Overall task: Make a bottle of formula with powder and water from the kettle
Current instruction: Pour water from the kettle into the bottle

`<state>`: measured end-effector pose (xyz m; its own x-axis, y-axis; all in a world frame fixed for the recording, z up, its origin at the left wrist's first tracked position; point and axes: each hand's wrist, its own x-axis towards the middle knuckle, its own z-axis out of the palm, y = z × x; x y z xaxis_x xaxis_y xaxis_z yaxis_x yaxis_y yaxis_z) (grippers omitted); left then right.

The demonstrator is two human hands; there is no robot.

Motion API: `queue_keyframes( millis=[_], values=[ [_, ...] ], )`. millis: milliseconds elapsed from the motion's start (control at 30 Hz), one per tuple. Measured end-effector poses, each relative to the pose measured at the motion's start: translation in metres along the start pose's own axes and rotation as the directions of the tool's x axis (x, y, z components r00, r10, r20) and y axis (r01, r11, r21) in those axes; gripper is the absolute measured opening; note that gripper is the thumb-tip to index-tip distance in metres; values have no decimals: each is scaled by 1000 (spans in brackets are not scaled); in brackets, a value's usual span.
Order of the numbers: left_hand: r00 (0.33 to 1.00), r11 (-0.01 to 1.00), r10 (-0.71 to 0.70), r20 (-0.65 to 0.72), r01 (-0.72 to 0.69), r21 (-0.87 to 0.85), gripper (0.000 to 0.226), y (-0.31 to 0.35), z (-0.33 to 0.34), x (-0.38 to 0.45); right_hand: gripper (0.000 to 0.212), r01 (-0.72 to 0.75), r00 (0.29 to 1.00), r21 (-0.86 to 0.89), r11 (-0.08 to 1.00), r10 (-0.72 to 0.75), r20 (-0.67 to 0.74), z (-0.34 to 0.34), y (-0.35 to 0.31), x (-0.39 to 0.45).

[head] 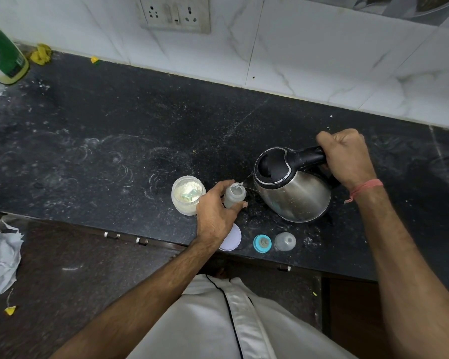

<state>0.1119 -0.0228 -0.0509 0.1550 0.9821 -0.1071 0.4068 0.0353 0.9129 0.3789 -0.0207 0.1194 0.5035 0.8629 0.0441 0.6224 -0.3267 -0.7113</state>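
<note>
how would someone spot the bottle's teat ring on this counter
Start at the steel kettle on the black counter. Near the front edge below it sits the teat ring, between a white lid and a clear cap. Only it is bright blue.

The left hand (pixel 216 211) covers the near side of the bottle (pixel 234 195) and part of the white lid (pixel 232 238). The right hand (pixel 347 158) hides the kettle handle's end. The green bottle (pixel 4 54) is cut off at the left edge. Contents inside the powder jar (pixel 188 195) are unclear.

We reach both bare forearms forward. Our left hand (pixel 216 213) curls its fingers (pixel 240 206) half-closed around something. Our right hand (pixel 347 156), farther right, makes a tight fist.
</note>
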Motion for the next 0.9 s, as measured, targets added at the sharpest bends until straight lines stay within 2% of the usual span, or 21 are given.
queue_keyframes(
  millis=[733, 900],
  values=[
    [999, 1000, 2, -40, -2, -2, 62, 0, 2, -2, 53, 27, 1000, -12, 1000, -27, -1, 1, -1, -4],
    [999, 1000, 18, -51, -18, 0, 51, -4, 2, -3, 55, 43, 999, -11, 999, -44, -7, 2, 0, -4]
  ],
)
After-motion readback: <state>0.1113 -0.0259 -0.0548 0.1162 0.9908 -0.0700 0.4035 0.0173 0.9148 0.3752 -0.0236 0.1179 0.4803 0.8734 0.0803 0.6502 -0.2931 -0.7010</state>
